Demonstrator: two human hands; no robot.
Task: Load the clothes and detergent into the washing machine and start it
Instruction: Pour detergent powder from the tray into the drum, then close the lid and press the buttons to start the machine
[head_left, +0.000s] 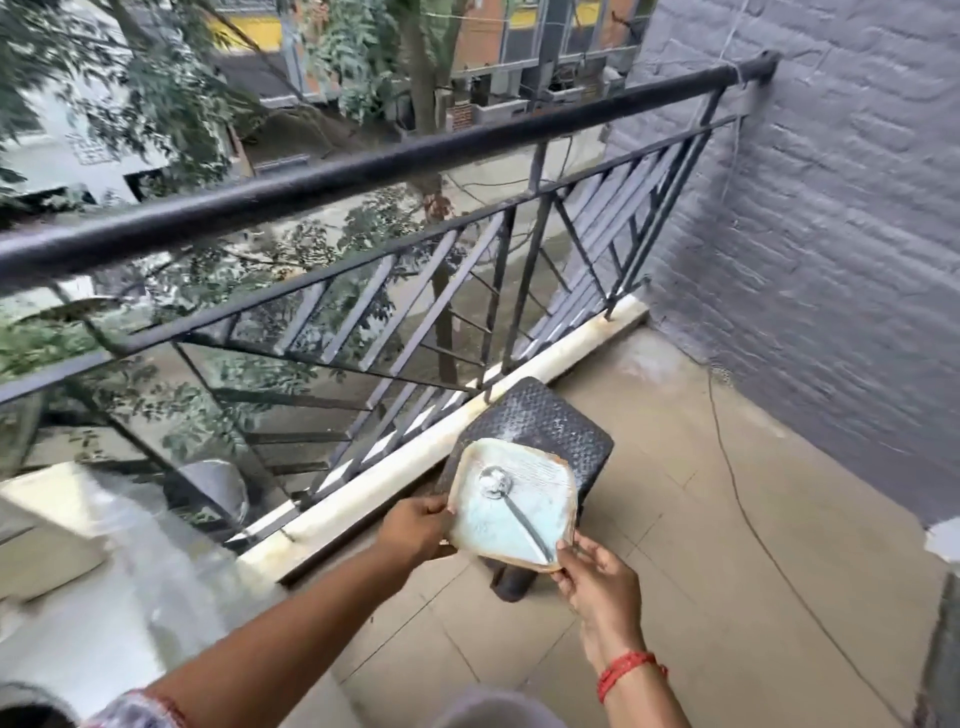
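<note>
Head view covered a balcony: black metal railing (363, 171) beyond the fingers, grey brick wall (831, 234) to their right, tiled floor (675, 597) beneath. White washing machine top (78, 597), blurred, lay left of the left fingers, well apart. Dark plastic stool (550, 421) stood just past the fingertips, beside the railing kerb. Open detergent box (511, 506), pale blue powder inside, was held over the stool's near edge. Left hand (413, 527) pinched the box's left rim; right hand (597, 582) pinched its near right corner. Metal spoon (511, 501) lay in the powder, bowl toward the left fingers, handle toward the right fingers. Clothes not in view.

Judgement: detergent step underway. Keep box level, support with left hand, take spoon handle with right fingers, scoop without spilling, carry to machine.
</note>
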